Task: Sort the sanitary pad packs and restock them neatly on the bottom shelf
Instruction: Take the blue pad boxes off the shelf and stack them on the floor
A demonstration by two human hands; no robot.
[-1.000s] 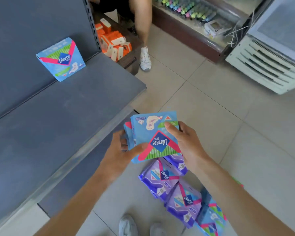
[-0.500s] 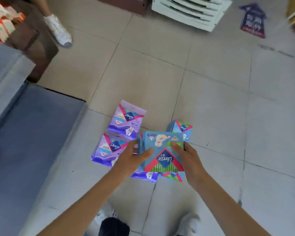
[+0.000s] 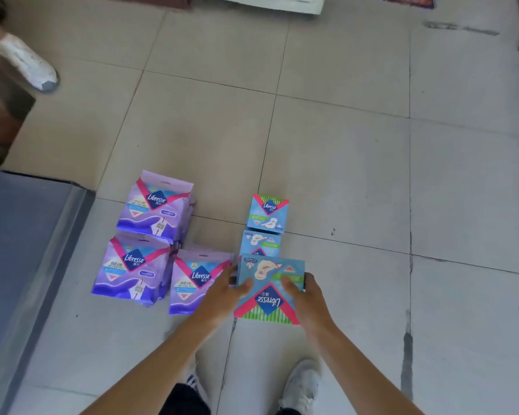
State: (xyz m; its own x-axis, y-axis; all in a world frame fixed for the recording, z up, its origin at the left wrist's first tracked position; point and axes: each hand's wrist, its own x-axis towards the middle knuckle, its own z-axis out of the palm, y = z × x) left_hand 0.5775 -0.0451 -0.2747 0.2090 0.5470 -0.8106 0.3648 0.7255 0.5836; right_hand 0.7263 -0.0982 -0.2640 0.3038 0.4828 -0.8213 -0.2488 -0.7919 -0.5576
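finding: both hands grip one blue pack from opposite sides, above the floor, its logo upside down to me. left hand: thumb laid on the front face, fingers wrapped round the left edge. right hand: thumb on the front, fingers curled round the right edge. whether more packs sit behind the front one i cannot tell.

stock location: two further blue packs lie in a line on the tiles just beyond the one i hold. three purple packs lie grouped to the left, the nearest just beside my left fingers. the bottom shelf is at far left, well apart from my hands; no pack shows on the part in view.

assessment: colours look separated; restocking not yet done.

risks noted:
1. the wrapper looks like slick film and i hold it by the edges only; anything hidden behind could slide out.
2. my left knuckles could nudge the nearest purple pack out of its group.
3. shelved as held, the pack would face upside down.
4. another person's shoe stands near the shelf end; stock left on the floor could be trodden on.
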